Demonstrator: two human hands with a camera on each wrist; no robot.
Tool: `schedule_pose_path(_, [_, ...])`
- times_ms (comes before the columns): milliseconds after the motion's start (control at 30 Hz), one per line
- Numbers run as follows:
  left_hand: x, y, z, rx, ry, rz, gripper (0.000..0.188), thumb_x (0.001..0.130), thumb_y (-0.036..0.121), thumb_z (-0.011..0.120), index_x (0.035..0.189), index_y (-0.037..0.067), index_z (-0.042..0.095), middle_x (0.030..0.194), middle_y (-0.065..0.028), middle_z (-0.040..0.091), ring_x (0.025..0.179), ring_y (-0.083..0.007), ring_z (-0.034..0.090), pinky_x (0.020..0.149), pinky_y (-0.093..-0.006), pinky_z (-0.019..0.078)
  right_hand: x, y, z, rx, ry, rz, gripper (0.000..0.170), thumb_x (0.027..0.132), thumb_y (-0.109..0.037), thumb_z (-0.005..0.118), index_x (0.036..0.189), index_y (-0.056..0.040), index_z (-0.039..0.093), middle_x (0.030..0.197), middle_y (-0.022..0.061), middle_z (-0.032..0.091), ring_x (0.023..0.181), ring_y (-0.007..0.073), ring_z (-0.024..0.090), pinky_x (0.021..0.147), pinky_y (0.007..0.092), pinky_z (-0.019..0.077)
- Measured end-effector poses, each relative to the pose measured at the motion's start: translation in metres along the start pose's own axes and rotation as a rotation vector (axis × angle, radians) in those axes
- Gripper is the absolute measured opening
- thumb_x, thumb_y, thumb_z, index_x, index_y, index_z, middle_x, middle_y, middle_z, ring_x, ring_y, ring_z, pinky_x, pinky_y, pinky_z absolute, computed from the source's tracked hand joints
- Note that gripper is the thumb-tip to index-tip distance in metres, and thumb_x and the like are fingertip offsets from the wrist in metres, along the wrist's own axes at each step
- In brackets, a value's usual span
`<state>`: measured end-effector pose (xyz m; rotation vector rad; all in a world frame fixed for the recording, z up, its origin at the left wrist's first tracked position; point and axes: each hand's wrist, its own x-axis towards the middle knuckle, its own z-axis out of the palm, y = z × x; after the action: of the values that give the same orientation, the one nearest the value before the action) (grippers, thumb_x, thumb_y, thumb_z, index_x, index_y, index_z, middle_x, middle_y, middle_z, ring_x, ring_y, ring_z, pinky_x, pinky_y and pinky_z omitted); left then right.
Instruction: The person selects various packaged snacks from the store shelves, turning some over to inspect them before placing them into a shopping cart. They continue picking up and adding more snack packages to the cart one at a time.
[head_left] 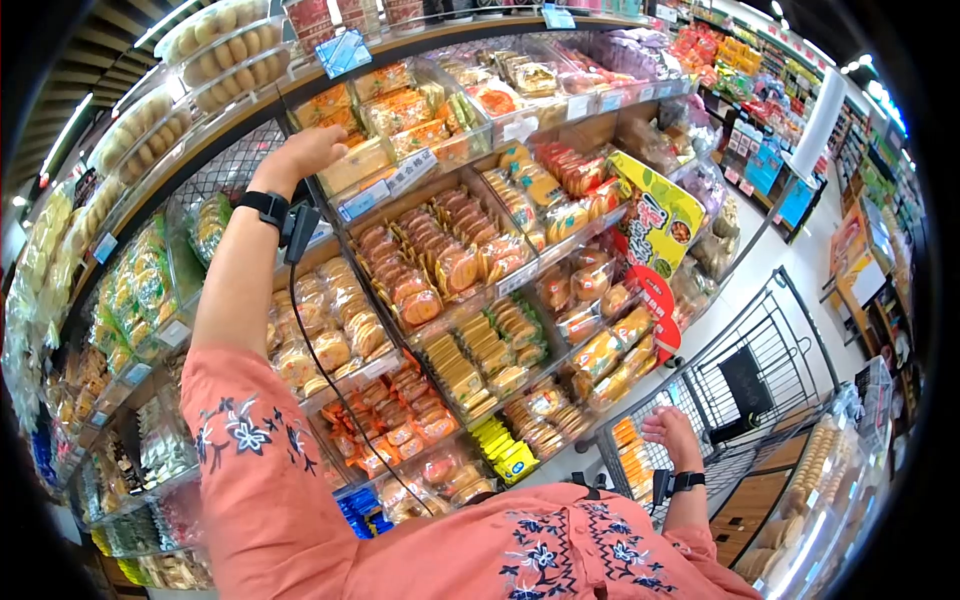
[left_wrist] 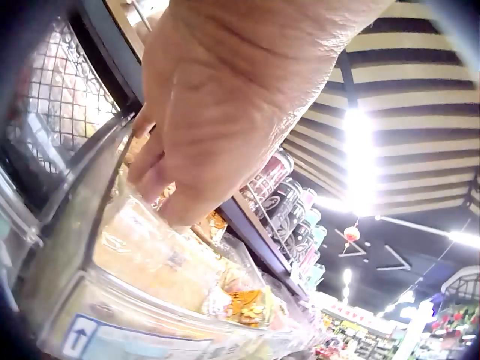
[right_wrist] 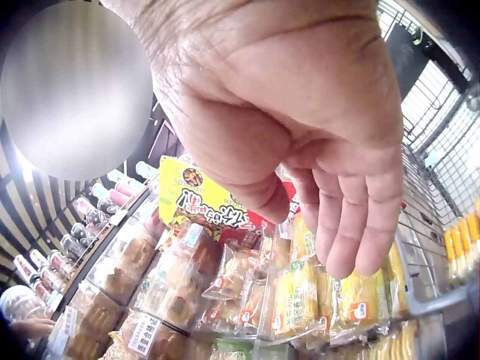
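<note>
At the upper-left bin, my left hand [head_left: 305, 152] is above pale flat packages [head_left: 360, 165]. In the left wrist view, the left hand [left_wrist: 217, 112] reaches over the clear bin wall, its bent fingers at a plastic-wrapped pale package [left_wrist: 157, 259]; whether they touch it is unclear, and some fingertips are hidden. My right hand [head_left: 675, 435] is held low beside the shopping cart [head_left: 745, 385], holding nothing. The right wrist view shows the right hand [right_wrist: 300, 127] with loosely hanging fingers, in front of yellow bread packages [right_wrist: 296, 300].
Tiered bins of wrapped biscuits [head_left: 400, 265] fill the shelves ahead. A yellow sign [head_left: 655, 210] and a red round sign [head_left: 655, 315] stick out on the right. Orange-and-white packages [head_left: 632, 455] lie in the cart. Another display [head_left: 820, 490] stands at lower right.
</note>
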<state>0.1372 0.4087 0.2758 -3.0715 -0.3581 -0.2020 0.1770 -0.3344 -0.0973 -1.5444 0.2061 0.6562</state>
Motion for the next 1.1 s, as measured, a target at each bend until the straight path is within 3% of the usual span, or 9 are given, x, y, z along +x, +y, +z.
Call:
schedule_pose_path(167, [-0.014, 0.02, 0.011, 0.353, 0.126, 0.001, 0.039, 0.104, 0.036, 0.042, 0.111, 0.004, 0.063, 0.103, -0.0206, 0.071, 0.101, -0.0393, 0.065, 0.092, -0.0505, 0.0491, 0.003, -0.003, 0.014, -0.018, -0.022, 0.016, 0.029, 0.098, -0.022, 0.055, 0.116, -0.0002, 0.057, 0.1, 0.0163, 0.069, 0.085, 0.0248, 0.071, 0.073, 0.0365, 0.0602])
schedule_pose_path(300, [-0.009, 0.013, 0.021, 0.459, 0.229, 0.216, 0.038, 0.104, 0.035, 0.044, 0.093, 0.003, 0.062, 0.094, -0.0184, 0.072, 0.086, -0.038, 0.069, 0.072, -0.0493, 0.0528, 0.007, -0.01, 0.028, -0.091, -0.075, 0.046, 0.03, 0.098, -0.023, 0.055, 0.117, 0.0002, 0.057, 0.102, 0.0179, 0.07, 0.086, 0.0256, 0.071, 0.074, 0.0362, 0.0601])
schedule_pose_path(500, [0.014, 0.011, 0.021, 0.158, 0.161, -0.095, 0.058, 0.101, 0.052, 0.042, 0.102, 0.0, 0.066, 0.106, -0.0253, 0.07, 0.098, -0.0432, 0.065, 0.085, -0.0534, 0.05, 0.016, -0.007, 0.058, -0.16, -0.146, 0.024, 0.031, 0.099, -0.025, 0.057, 0.118, -0.0002, 0.056, 0.102, 0.0166, 0.069, 0.086, 0.026, 0.071, 0.073, 0.0354, 0.0596])
schedule_pose_path(600, [0.019, 0.007, 0.023, -0.095, 0.091, -0.023, 0.067, 0.102, 0.057, 0.035, 0.109, -0.002, 0.067, 0.111, -0.0297, 0.068, 0.106, -0.0445, 0.063, 0.093, -0.0525, 0.0479, 0.015, -0.005, 0.068, -0.188, -0.183, 0.012, 0.029, 0.101, -0.023, 0.054, 0.118, 0.0001, 0.056, 0.103, 0.0164, 0.069, 0.086, 0.0257, 0.071, 0.072, 0.0353, 0.0593])
schedule_pose_path(633, [0.02, 0.016, 0.016, -0.067, -0.067, -0.109, 0.076, 0.097, 0.064, 0.042, 0.124, -0.003, 0.064, 0.127, -0.0309, 0.062, 0.12, -0.0431, 0.059, 0.101, -0.0479, 0.0467, 0.015, -0.002, 0.069, -0.186, -0.188, 0.023, 0.03, 0.101, -0.023, 0.054, 0.119, 0.0004, 0.056, 0.103, 0.0167, 0.069, 0.086, 0.0252, 0.071, 0.072, 0.0349, 0.059])
schedule_pose_path(733, [0.026, 0.015, 0.021, -0.092, -0.122, -0.115, 0.1, 0.085, 0.075, 0.054, 0.143, -0.005, 0.049, 0.146, -0.03, 0.049, 0.135, -0.0402, 0.049, 0.111, -0.0444, 0.0408, 0.012, 0.006, 0.072, -0.202, -0.18, 0.042, 0.027, 0.101, -0.023, 0.054, 0.117, -0.0008, 0.057, 0.101, 0.0163, 0.07, 0.085, 0.0246, 0.071, 0.071, 0.0348, 0.0591])
schedule_pose_path(767, [0.034, 0.007, 0.022, -0.141, -0.212, -0.172, 0.123, 0.071, 0.079, 0.065, 0.153, -0.007, 0.033, 0.158, -0.0287, 0.033, 0.146, -0.0384, 0.036, 0.117, -0.0442, 0.0336, 0.01, 0.007, 0.072, -0.215, -0.174, 0.046, 0.026, 0.101, -0.023, 0.054, 0.115, -0.0016, 0.058, 0.1, 0.0159, 0.07, 0.084, 0.0246, 0.071, 0.071, 0.0349, 0.0593])
schedule_pose_path(900, [0.045, 0.008, 0.025, -0.217, -0.287, -0.185, 0.13, 0.069, 0.082, 0.067, 0.153, -0.01, 0.029, 0.158, -0.0331, 0.029, 0.148, -0.0411, 0.029, 0.12, -0.0488, 0.0277, 0.005, 0.005, 0.078, -0.203, -0.175, 0.064, 0.027, 0.101, -0.023, 0.055, 0.116, -0.0009, 0.059, 0.1, 0.0161, 0.07, 0.083, 0.0245, 0.071, 0.071, 0.0348, 0.0592])
schedule_pose_path(1100, [0.05, 0.016, 0.031, -0.117, -0.293, -0.159, 0.12, 0.073, 0.078, 0.063, 0.152, -0.008, 0.033, 0.156, -0.0308, 0.035, 0.145, -0.0414, 0.036, 0.116, -0.0449, 0.0346, 0.004, 0.014, 0.084, -0.223, -0.207, 0.075, 0.031, 0.101, -0.025, 0.055, 0.119, 0.0004, 0.058, 0.103, 0.0181, 0.07, 0.085, 0.0257, 0.071, 0.072, 0.0357, 0.0595])
